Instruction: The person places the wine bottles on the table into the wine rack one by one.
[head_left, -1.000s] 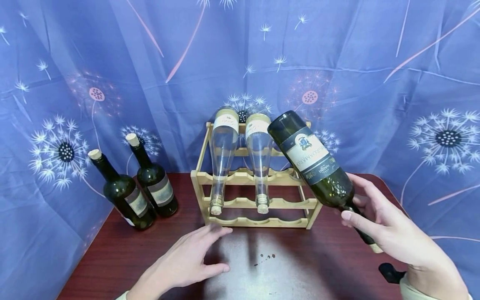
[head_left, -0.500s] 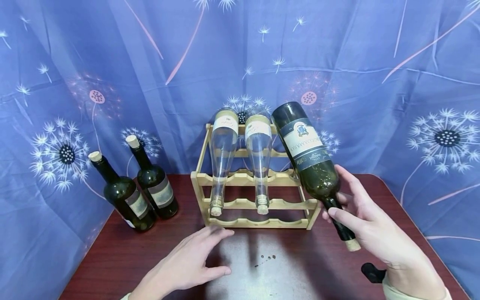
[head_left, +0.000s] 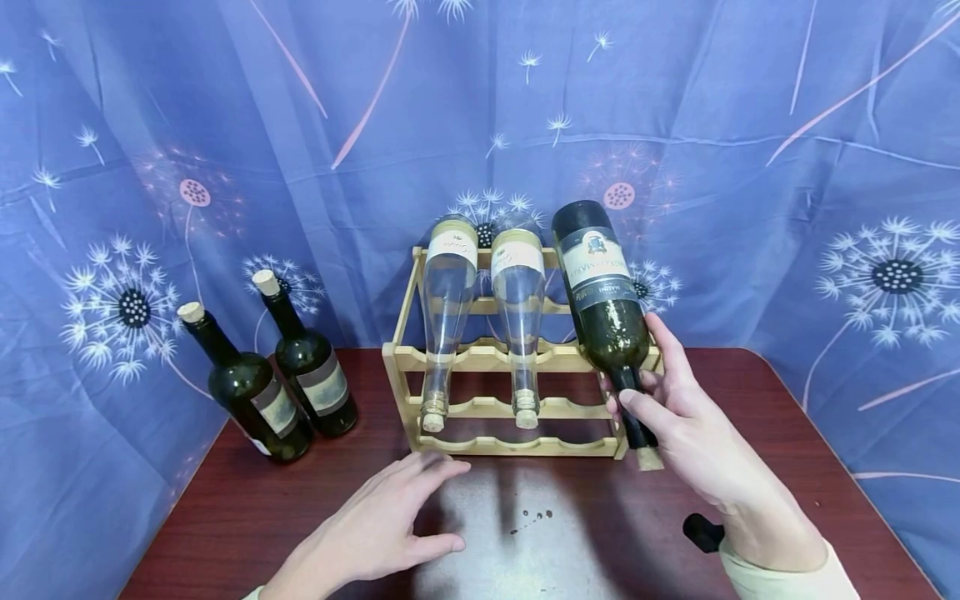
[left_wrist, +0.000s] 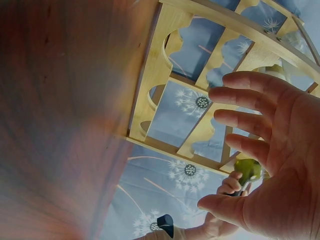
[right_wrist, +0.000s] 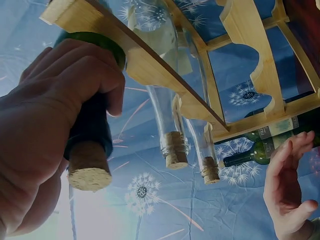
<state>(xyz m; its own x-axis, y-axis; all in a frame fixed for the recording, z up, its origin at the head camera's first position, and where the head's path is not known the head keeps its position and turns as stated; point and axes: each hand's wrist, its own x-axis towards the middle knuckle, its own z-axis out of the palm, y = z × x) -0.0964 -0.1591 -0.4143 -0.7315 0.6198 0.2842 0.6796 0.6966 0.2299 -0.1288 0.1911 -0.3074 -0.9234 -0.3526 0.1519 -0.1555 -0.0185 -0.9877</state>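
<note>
With our right hand (head_left: 701, 437) we hold the dark bottle (head_left: 611, 329), fingers curled around its neck. From these fingers its long axis runs far and slightly left, with the base high over the right end of the wooden rack (head_left: 480, 361); contact we cannot tell. Our left hand (head_left: 375, 521), farther away, is relaxed and holds nothing.

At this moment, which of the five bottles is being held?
The green bottle with its neck in the right hand. The two clear bottles rest on the rack, and the other two green bottles stand on the table, left of it.
</note>
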